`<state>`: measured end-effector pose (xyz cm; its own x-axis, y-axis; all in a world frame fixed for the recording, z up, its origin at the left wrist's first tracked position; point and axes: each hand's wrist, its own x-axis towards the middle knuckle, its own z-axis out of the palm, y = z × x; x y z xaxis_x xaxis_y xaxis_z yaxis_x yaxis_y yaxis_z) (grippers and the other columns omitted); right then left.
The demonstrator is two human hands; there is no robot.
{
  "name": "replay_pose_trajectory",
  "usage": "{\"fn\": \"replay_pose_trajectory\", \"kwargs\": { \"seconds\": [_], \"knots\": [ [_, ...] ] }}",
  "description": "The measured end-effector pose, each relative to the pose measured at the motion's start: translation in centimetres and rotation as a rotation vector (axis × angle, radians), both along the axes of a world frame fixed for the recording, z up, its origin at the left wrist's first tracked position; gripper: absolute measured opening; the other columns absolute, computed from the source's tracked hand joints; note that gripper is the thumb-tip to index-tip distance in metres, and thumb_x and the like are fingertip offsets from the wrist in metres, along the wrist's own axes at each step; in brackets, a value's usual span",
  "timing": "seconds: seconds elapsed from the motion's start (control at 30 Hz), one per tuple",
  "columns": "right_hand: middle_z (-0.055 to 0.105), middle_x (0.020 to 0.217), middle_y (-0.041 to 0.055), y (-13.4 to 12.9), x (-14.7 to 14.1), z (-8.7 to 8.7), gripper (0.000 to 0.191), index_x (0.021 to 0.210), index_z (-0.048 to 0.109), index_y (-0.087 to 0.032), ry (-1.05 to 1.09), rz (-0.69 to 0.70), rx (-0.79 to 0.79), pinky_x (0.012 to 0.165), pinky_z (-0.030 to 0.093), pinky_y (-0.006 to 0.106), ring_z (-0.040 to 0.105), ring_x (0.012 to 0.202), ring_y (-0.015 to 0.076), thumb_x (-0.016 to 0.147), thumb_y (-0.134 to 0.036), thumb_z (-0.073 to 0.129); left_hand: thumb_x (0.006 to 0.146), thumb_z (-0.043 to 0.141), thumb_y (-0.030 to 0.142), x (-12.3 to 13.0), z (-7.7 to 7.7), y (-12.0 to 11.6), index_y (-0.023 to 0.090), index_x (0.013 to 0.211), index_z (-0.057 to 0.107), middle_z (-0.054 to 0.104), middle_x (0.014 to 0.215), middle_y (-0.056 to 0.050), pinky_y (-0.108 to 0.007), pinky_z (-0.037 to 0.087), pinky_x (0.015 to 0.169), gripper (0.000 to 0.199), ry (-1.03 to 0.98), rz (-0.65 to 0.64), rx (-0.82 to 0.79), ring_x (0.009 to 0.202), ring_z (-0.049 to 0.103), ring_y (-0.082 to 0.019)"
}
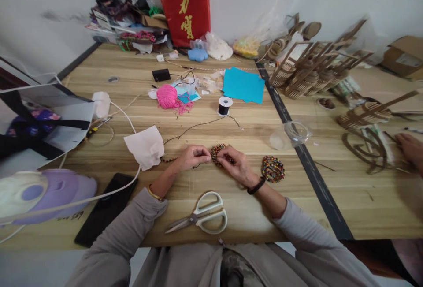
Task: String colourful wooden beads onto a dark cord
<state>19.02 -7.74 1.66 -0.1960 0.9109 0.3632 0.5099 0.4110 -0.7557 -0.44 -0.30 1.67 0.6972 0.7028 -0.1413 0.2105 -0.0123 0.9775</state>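
Observation:
My left hand point(195, 156) is closed in a pinch over the table. A short row of beads on a cord point(169, 160) runs in under it from the left, and a bit of dark cord shows just below its fingers. My right hand point(237, 166) pinches at the edge of a coil of multicoloured beads point(216, 150), partly covering it; whatever is between its fingertips is too small to make out. Right of that wrist lies a second bead coil point(273, 169). Black cord trails from a white-ended spool point(224, 107) towards the left hand. White-handled scissors point(201, 216) lie in front of me.
A crumpled white tissue point(145, 147), a black phone point(105, 207) and a white cable are on the left. Behind are pink yarn point(167, 96) and blue sheets point(243, 85). Clear tape-like rings point(297, 132) and woven baskets point(297, 73) stand right, near another person's hand point(410, 147).

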Motion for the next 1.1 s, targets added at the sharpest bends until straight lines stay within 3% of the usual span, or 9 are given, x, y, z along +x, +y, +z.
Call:
{"fn": "replay_pose_trajectory", "kwargs": {
  "seconds": [0.6, 1.1],
  "knots": [
    [0.064, 0.077, 0.0028, 0.1, -0.7, -1.3, 0.01, 0.083, 0.062, -0.017, 0.179, 0.018, -0.099, 0.055, 0.044, 0.021, 0.054, 0.061, 0.0102, 0.084, -0.026, 0.058, 0.068, 0.069, 0.041, 0.3, -0.1, 0.1, 0.009, 0.081, 0.066, 0.059, 0.058, 0.0, -0.018, 0.035, 0.048, 0.035, 0.043, 0.035, -0.106, 0.052, 0.049, -0.007],
    [0.064, 0.08, 0.0042, 0.3, -0.6, -1.5, 0.005, 0.083, 0.061, -0.018, 0.142, 0.03, 0.025, 0.064, 0.047, 0.025, 0.059, 0.071, 0.0138, 0.084, -0.022, 0.058, 0.068, 0.068, 0.038, 0.5, 0.0, 0.0, 0.01, 0.075, 0.063, 0.055, 0.058, 0.002, -0.019, 0.034, 0.052, 0.03, 0.063, 0.012, -0.059, 0.053, 0.045, -0.007]
  ]
}}
